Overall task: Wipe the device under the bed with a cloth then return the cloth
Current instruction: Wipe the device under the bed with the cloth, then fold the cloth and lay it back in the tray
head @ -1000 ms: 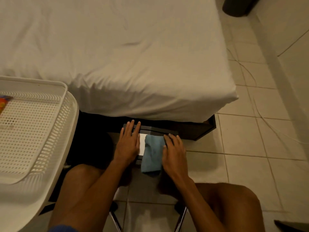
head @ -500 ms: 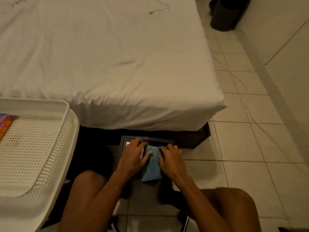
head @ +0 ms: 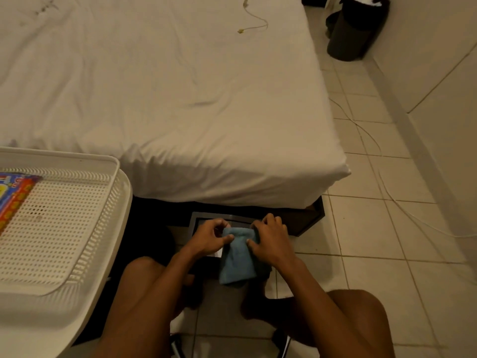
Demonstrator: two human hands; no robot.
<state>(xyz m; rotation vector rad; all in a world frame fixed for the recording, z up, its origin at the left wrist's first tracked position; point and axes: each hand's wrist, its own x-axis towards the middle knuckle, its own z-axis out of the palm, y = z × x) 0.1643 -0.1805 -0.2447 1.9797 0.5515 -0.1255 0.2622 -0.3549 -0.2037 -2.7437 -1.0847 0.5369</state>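
Observation:
A flat dark device with a grey frame lies on the floor, half under the bed's front edge. A folded blue cloth lies over it and hangs down toward me. My left hand pinches the cloth's upper left edge with thumb and curled fingers. My right hand grips the cloth's upper right edge, fingers curled over it. Most of the device is hidden by hands and cloth.
The bed with a white sheet fills the upper view. A white perforated tray with a colourful packet stands at my left. A dark bin stands far right by the wall. A thin cable runs over the tiled floor.
Both hands went from lying flat on the device beside the cloth to curling onto the cloth's upper edges. The view has tilted up, showing more bed.

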